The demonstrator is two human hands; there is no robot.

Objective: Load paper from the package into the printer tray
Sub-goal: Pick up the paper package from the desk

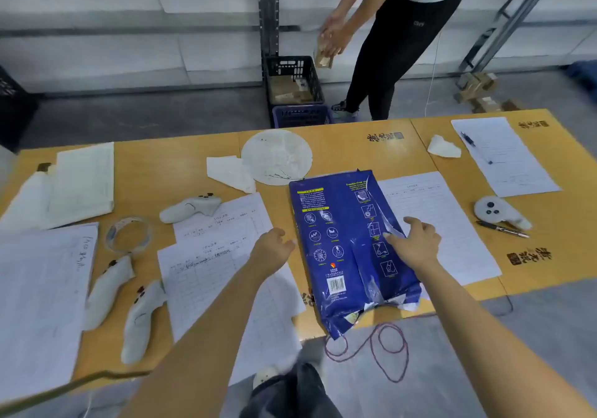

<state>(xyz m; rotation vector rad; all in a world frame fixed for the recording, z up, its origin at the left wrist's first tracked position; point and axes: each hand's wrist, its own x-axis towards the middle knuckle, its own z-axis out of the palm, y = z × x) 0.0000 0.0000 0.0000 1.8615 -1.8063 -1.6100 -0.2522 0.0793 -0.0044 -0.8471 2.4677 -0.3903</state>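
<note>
A blue paper package (339, 240) lies flat on the wooden table (339, 146), its torn near end hanging over the table's front edge. My right hand (415, 246) rests on the package's right side, fingertips on the wrapper's seam flap, fingers spread. My left hand (273, 249) hovers just left of the package, fingers loosely curled, holding nothing. No printer or tray is in view.
Loose printed sheets (219, 256) cover the table. Several white controllers (189, 209), a tape roll (129, 233), a round white plate (277, 156), pens (502, 228) and tissues lie around. A red cord (384, 350) hangs below the edge. Another person (397, 39) stands beyond the table by crates (294, 78).
</note>
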